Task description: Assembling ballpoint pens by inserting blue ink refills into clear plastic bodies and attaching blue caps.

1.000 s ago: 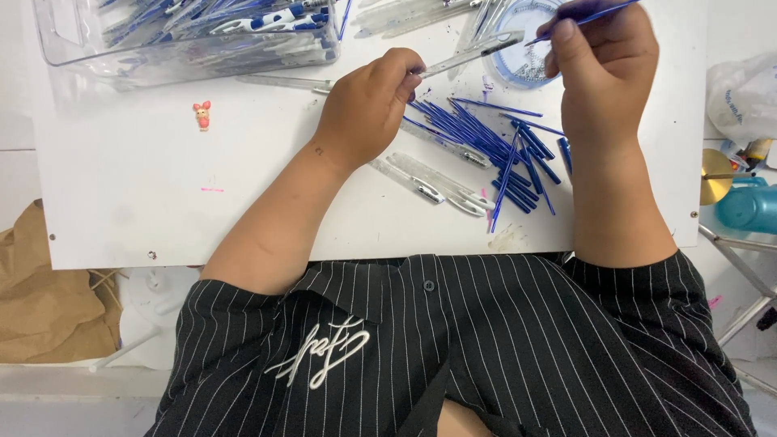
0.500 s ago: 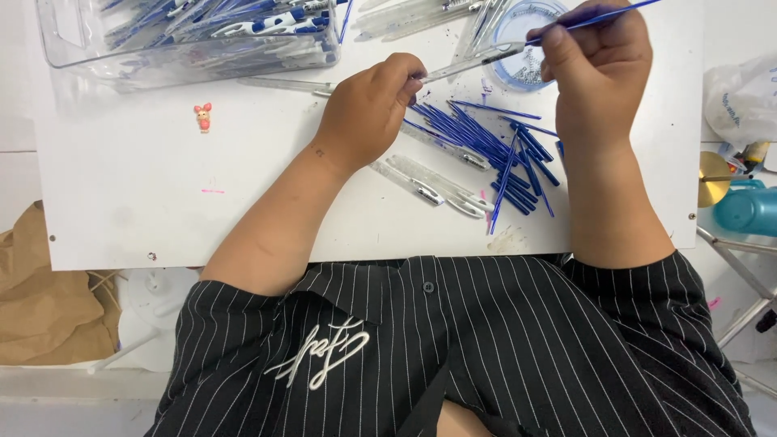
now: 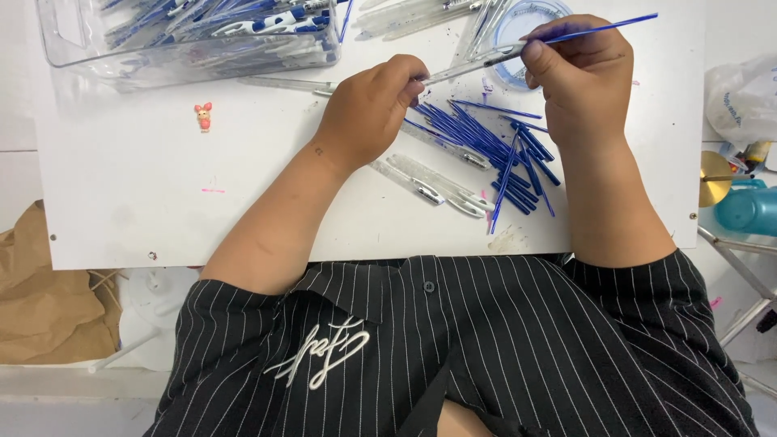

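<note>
My left hand (image 3: 374, 109) grips one end of a clear pen barrel (image 3: 473, 65) that slants up to the right. My right hand (image 3: 584, 77) pinches a thin blue ink refill (image 3: 603, 29) whose near end meets the barrel's open end. Below and between the hands lies a loose pile of blue refills (image 3: 494, 150) on the white table (image 3: 243, 186). Several empty clear barrels (image 3: 433, 186) lie beside the pile, closer to my body.
A clear plastic bin (image 3: 194, 40) of assembled pens stands at the table's far left. A small pink figure (image 3: 203, 116) sits near it. A round clear lid (image 3: 518, 24) lies at the far edge. A teal bottle (image 3: 749, 210) and plastic bag (image 3: 740, 97) sit off to the right.
My right hand has shifted slightly left and down with the blue refill, bringing its end to the barrel. My left hand holds the barrel almost still.
</note>
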